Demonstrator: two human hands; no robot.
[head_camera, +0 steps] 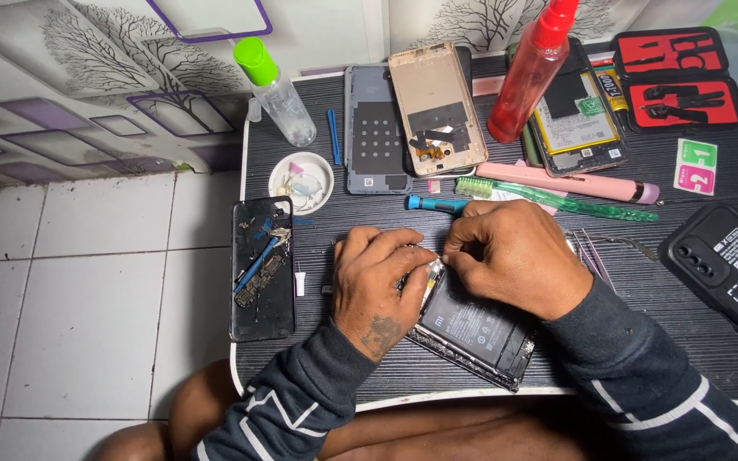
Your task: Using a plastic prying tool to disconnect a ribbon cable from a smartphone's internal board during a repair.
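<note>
An opened black phone with its battery exposed lies on the dark striped table just in front of me. My left hand rests on the phone's upper left part and holds it down, fingers curled over its edge. My right hand is close against it, thumb and fingertips pinched at a small pale part at the phone's top edge. Both hands hide the top of the phone. Dark sleeves cover both forearms.
Left of my hands lies a black back cover with small parts and a blue tool. Behind are a white dish, a green-capped clear bottle, a red bottle, two phone frames, a green brush, a pink tool, tweezers.
</note>
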